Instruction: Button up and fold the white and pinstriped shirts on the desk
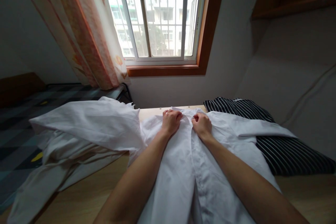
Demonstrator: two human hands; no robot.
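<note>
A white shirt [175,168] lies spread on a light wooden board, its collar end toward the window and its front edges running down the middle. My left hand [171,121] is closed on the shirt near the collar, left of the front opening. Just right of the opening, my right hand [201,124] pinches the fabric at about the same height. One sleeve [267,127] stretches right over a black striped cloth [291,155]. Other white fabric [89,122] spreads out at the left, on top of a beige garment [49,178].
The wooden surface [91,192] shows in front and at both sides. A bed with a dark checked cover [15,129] stands at the left. Behind are a window [162,17] and an orange patterned curtain [84,35]. A wooden shelf [296,7] hangs at the upper right.
</note>
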